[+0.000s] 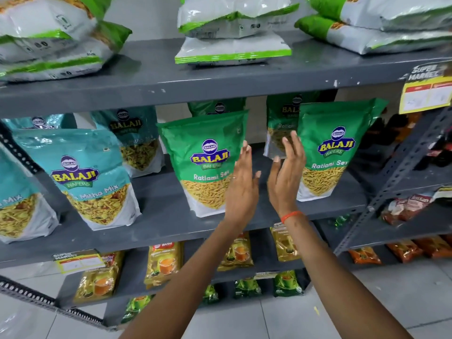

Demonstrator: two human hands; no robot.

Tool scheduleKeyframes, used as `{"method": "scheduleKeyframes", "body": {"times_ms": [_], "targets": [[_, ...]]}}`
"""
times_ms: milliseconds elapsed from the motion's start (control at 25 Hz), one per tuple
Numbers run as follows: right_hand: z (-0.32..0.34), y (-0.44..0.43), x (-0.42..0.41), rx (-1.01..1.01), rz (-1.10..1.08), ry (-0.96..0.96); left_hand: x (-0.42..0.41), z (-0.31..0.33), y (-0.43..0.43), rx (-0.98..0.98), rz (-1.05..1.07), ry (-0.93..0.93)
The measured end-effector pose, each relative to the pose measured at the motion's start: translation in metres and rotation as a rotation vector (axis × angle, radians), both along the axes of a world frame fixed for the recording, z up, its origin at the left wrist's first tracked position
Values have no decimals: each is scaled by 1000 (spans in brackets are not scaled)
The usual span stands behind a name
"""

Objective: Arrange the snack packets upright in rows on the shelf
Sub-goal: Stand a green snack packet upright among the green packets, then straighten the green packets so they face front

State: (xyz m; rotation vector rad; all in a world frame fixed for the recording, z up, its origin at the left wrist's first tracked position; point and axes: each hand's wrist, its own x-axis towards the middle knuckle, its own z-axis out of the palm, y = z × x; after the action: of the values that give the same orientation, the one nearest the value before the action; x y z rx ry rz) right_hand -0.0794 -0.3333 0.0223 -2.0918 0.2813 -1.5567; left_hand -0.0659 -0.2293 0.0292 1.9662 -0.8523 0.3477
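Two green Ratlami Sev packets stand upright at the front of the grey middle shelf (171, 216): one in the centre (205, 162), one to the right (330, 148). More green packets stand behind them (278, 126). Teal Mitha Mix packets (85, 177) stand in rows on the left. My left hand (242, 182) is flat and open beside the right edge of the centre packet. My right hand (286, 172) is open too, fingers spread, next to the left edge of the right packet. Neither hand grips anything.
The upper shelf (220, 77) holds white and green bags (232, 33) lying in stacks. Lower shelves carry yellow tea packets (163, 263) and small green packs (286, 282). A second rack (403, 165) with red and orange packets stands at right. Yellow price tags (425, 91) hang off shelf edges.
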Motion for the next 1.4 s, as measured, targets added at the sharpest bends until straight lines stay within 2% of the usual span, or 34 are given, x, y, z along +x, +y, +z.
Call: {"method": "scheduleKeyframes", "body": {"times_ms": [80, 200, 280, 400, 480, 560, 880, 1120, 1240, 1320, 1400], "targets": [[-16, -32, -18, 105, -36, 0, -1, -16, -31, 44, -64, 151], [-36, -82, -48, 407, -62, 22, 4, -52, -77, 176, -117, 461], [-52, -114, -60, 647, 41, 125, 9, -72, -97, 236, -134, 624], [-72, -158, -70, 926, 295, 322, 17, -91, -117, 237, -148, 675], [-83, -175, -73, 942, 395, 462, 21, -96, -124, 170, -188, 710], [-90, -182, -73, 909, 401, 514, 20, -95, -130, 132, -202, 723], [-85, -191, -80, 913, 470, 460, 16, -105, -146, 31, -184, 811], [-82, -187, -82, 940, 451, 436, 15, -106, -144, 32, -180, 784], [-71, -160, -81, 754, 172, 279, 8, -97, -136, 121, -144, 693], [-54, -129, -74, 550, 66, 125, 3, -86, -124, 217, -40, 414], [-37, -95, -60, 415, 104, 42, -2, -74, -104, 209, 87, 71]]}}
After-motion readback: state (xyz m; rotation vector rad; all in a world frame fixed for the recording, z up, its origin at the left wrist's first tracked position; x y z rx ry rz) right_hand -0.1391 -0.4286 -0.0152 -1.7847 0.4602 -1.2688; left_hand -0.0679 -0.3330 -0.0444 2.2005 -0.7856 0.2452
